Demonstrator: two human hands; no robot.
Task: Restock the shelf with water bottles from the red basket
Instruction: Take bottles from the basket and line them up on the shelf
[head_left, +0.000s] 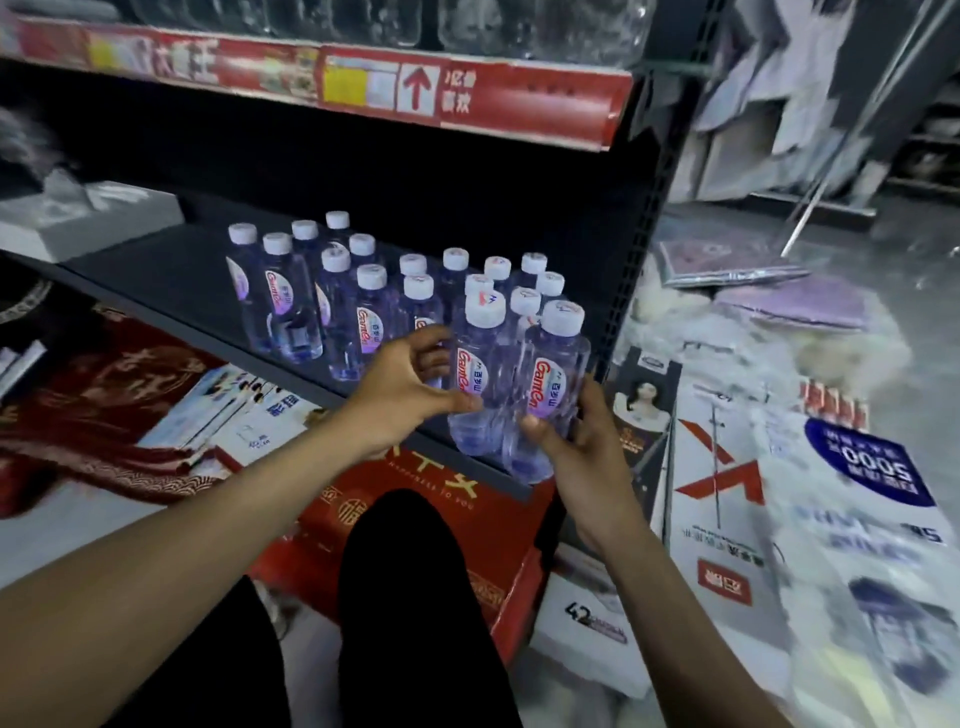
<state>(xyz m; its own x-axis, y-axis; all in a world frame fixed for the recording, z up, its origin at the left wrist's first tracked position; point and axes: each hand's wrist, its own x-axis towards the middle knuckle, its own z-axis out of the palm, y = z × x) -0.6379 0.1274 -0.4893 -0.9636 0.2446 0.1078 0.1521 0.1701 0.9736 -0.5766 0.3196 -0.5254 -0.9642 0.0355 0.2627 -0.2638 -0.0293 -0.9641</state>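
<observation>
Several clear water bottles with white caps and red-and-purple labels stand in a cluster (358, 291) on the dark shelf (171, 280). Two more bottles stand at the shelf's front right edge. My left hand (410, 387) curls around the left one (475, 374), thumb and fingers on its label. My right hand (576, 441) grips the right one (553, 384) from the side and below. The red basket is not in view.
A red price strip (415, 88) runs along the shelf above. A white box (78, 218) sits at the shelf's left. Red boxes (467, 525) lie below the shelf edge, my dark-clad knees in front. Packaged goods (779, 467) cover the floor to the right.
</observation>
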